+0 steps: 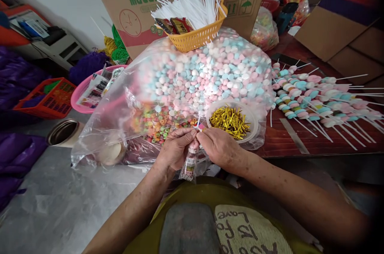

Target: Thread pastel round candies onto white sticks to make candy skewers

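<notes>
My left hand (175,148) and my right hand (219,146) meet at the table's near edge, both pinched on the neck of a small clear packet of candy (189,165) that hangs below them. A white stick pokes up between the fingertips. Right behind the right hand stands a clear bowl of gold twist ties (230,121). Behind the left hand lie colourful ring candies (156,124) inside a big clear bag of pink, blue and white marshmallow candies (207,74).
Finished candy skewers (318,100) lie in a row on the red-brown table (288,142) at right. A yellow basket of white sticks (195,36) stands behind the bag, before a Macaron cardboard box (135,2). A pink basin (82,98), red basket (45,100) and metal can (63,132) sit left.
</notes>
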Tool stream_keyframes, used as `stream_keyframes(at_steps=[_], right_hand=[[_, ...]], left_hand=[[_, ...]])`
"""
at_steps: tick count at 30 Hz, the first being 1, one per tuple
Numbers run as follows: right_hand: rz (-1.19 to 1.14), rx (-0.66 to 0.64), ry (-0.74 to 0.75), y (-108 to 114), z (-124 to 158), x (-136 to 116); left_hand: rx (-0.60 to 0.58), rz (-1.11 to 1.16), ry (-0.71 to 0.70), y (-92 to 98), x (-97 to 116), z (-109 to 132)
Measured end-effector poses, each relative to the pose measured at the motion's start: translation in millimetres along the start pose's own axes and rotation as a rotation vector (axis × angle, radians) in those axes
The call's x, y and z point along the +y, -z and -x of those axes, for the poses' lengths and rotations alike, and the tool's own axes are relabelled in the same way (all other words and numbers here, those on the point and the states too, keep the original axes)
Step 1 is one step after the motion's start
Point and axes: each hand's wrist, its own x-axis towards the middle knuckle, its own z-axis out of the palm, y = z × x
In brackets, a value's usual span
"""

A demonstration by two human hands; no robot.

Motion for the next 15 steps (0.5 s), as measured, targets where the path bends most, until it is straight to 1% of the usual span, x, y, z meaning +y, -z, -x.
stream_keyframes(at_steps=[3, 5, 6, 7, 8, 9, 10, 11, 12, 13, 14, 15], right_hand=[[0.011, -0.023, 0.004, -0.8, -0.5, -1.9], [0.011, -0.011, 0.0, 0.8, -5.7, 2.0], [0.011, 0.004, -0.02, 2.8, -10.4, 4.5], [0.012, 0.024, -0.064, 5.3, -16.2, 6.3], [0.01, 0.045, -0.134, 8.0, -22.6, 6.8], [-0.003, 0.063, -0.212, 10.3, -28.9, 5.3], [-0.035, 0.076, -0.275, 11.9, -34.4, 1.7], [-0.094, 0.075, -0.305, 12.0, -38.7, -3.9], [-0.196, 0.061, -0.312, 10.6, -41.4, -10.8], [-0.326, 0.037, -0.307, 7.8, -42.6, -17.9], [-0.466, 0.008, -0.312, 4.2, -42.6, -24.2], [-0.587, -0.013, -0.348, 0.4, -41.8, -29.0]], left_hand=[[0.015, -0.059, -0.046, -0.4, -1.9, 0.1], [0.028, -0.182, -0.135, -0.1, -1.7, 1.3], [0.059, -0.276, -0.214, 0.3, -0.6, 2.6], [0.12, -0.381, -0.323, 0.9, 1.3, 4.8], [0.206, -0.486, -0.44, 2.1, 4.4, 7.8], [0.28, -0.577, -0.517, 3.8, 8.8, 11.6], [0.315, -0.638, -0.53, 6.6, 14.5, 16.0], [0.305, -0.656, -0.474, 10.4, 21.6, 21.0], [0.244, -0.63, -0.366, 15.6, 30.1, 26.1], [0.152, -0.572, -0.247, 21.9, 39.4, 31.2], [0.081, -0.49, -0.19, 29.1, 49.0, 36.1], [0.027, -0.403, -0.19, 36.7, 58.1, 40.5]])
